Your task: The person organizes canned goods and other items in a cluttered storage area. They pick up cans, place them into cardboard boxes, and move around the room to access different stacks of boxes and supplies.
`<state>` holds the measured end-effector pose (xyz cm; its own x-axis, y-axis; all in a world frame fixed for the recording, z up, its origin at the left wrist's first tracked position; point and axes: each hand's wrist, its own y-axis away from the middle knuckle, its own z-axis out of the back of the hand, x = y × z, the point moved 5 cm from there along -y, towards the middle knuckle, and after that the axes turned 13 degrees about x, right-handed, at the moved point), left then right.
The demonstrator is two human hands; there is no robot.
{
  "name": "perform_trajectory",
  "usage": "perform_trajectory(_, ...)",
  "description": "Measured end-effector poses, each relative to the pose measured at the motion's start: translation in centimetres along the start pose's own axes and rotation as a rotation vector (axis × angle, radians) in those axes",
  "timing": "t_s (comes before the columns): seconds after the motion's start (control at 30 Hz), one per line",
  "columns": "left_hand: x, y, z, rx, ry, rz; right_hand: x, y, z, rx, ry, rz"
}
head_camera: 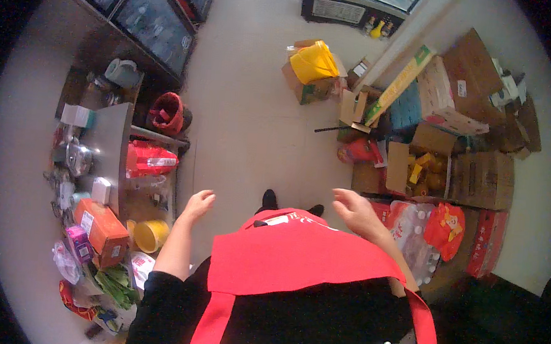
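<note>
My left hand (199,205) is held out over the floor beside the left shelf unit, loosely bent, with nothing visible in it. On the other side, my right hand (356,209) hangs in the air near the stacked goods, its thumb and fingers apart and nothing in them. Between the hands I see the red apron (298,261) on my body and my dark shoes (269,199). Nearest my right hand are shrink-wrapped bottles (413,237) with white caps. A red plastic package (151,160) and a yellow bucket (151,236) sit on the left shelf.
At left, an orange box (104,230) and leafy greens (116,286) lie by the glass-door fridge (154,22) row. Ahead, a yellow bucket (314,63) rests on a carton. To the right stand an open carton (427,174) of yellow items and a long upright box (399,85).
</note>
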<state>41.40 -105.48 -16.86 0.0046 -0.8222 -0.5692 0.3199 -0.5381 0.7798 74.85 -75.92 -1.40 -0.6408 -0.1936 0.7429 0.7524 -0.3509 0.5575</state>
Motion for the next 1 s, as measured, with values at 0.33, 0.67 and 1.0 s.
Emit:
perform_trajectory(0.33, 24.8, 4.9, 1.8, -0.348, 0.682, 0.375, 6.7, -8.8, -5.9, 0.532, 0.321, 0.089)
perform_trajectory(0.67, 5.0, -5.6, 2.1, 0.047, 0.126, 0.258, -0.8, -13.7, 1.5, 0.329, 0.213, 0.086)
perform_trajectory(1.0, -26.8, -15.2, 3.3, 0.052, -0.079, -0.073, -14.6, -10.9, 9.1, 0.004, -0.036, -0.308)
